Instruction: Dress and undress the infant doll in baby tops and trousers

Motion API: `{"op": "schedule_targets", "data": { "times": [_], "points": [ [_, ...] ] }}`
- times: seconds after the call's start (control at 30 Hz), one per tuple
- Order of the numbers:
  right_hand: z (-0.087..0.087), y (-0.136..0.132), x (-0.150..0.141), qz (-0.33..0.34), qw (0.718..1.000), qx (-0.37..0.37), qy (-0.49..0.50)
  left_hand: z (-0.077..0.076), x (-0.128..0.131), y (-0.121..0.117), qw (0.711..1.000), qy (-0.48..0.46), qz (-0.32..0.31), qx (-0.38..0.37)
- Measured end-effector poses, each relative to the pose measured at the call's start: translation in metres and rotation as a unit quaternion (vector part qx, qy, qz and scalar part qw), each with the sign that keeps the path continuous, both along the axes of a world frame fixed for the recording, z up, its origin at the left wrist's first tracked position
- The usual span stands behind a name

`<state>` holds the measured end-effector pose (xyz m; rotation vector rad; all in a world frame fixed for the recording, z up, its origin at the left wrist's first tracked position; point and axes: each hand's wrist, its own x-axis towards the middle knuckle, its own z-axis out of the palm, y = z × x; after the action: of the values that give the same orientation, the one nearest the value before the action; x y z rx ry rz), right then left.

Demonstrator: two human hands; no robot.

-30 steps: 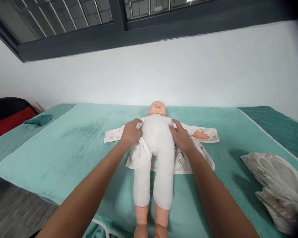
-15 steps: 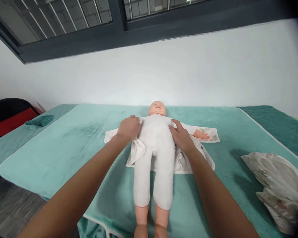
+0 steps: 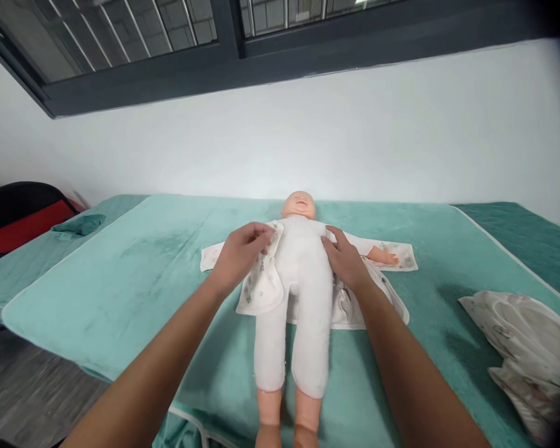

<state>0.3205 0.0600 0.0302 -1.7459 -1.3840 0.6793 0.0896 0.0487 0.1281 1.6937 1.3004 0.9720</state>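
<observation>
A baby doll (image 3: pixel 303 255) with a white cloth body lies on its back, head toward the wall. Beneath it is spread a white printed baby shirt (image 3: pixel 354 314), its sleeves stretched out to both sides. The doll's hand on the right shows at one sleeve's end. At the doll's chest, my left hand (image 3: pixel 243 254) has its fingers closed at the edge of the shirt's left front flap, which lies partly over the doll's side. My right hand (image 3: pixel 346 256) rests against the other side of the chest, thumb and fingers closed on the shirt's edge there.
A green padded cover (image 3: pixel 121 280) lies under the doll. At the right is a crumpled printed white garment (image 3: pixel 527 348). A black and red bag-like object (image 3: pixel 25 218) stands at the far left. The white wall (image 3: pixel 280 137) and window frame rise behind.
My left hand first moved up along the doll's side, then drew the shirt's left flap outward over that side. The flap now lies flatter. My right hand has stayed in place.
</observation>
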Motion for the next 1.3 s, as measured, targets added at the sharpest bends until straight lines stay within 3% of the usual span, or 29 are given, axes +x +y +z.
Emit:
{"op": "schedule_targets", "data": {
  "times": [0.07, 0.13, 0.2, 0.3, 0.37, 0.47, 0.57, 0.7, 0.9, 1.0, 1.2, 1.3],
  "points": [
    [0.002, -0.003, 0.0, -0.021, 0.998, 0.005, -0.057, -0.02, -0.009, -0.022, 0.996, 0.065, 0.05, 0.039],
    [0.004, -0.006, -0.002, -0.064, 0.988, 0.045, -0.134, -0.044, -0.017, -0.048, 0.992, 0.109, 0.026, 0.061],
    [0.008, -0.008, -0.007, -0.092, 0.972, 0.135, -0.171, -0.066, -0.022, -0.073, 0.984, 0.143, 0.003, 0.11],
    [0.018, -0.003, -0.018, -0.013, 0.955, 0.267, -0.127, -0.089, -0.026, -0.097, 0.971, 0.171, -0.003, 0.17],
    [0.029, 0.007, -0.028, 0.079, 0.954, 0.269, -0.104, -0.096, -0.026, -0.101, 0.969, 0.168, 0.005, 0.179],
    [0.048, 0.026, -0.042, 0.165, 0.96, 0.165, -0.151, -0.095, -0.024, -0.097, 0.98, 0.137, 0.002, 0.145],
    [0.059, 0.039, -0.054, 0.188, 0.948, 0.104, -0.237, -0.092, -0.024, -0.092, 0.99, 0.092, -0.001, 0.111],
    [0.051, 0.044, -0.063, 0.165, 0.933, 0.145, -0.284, -0.092, -0.025, -0.099, 0.99, 0.056, -0.008, 0.127],
    [0.032, 0.052, -0.044, 0.093, 0.959, 0.201, -0.177, -0.082, -0.013, -0.103, 0.984, 0.033, -0.001, 0.177],
    [0.032, 0.053, -0.036, 0.079, 0.961, 0.222, -0.145, -0.075, -0.003, -0.098, 0.98, 0.05, -0.043, 0.19],
    [0.03, 0.051, -0.028, 0.115, 0.962, 0.22, -0.115, -0.071, 0.003, -0.094, 0.967, 0.141, -0.114, 0.177],
    [0.028, 0.052, -0.023, 0.139, 0.96, 0.224, -0.099, -0.066, 0.003, -0.099, 0.969, 0.139, -0.133, 0.157]
  ]
}}
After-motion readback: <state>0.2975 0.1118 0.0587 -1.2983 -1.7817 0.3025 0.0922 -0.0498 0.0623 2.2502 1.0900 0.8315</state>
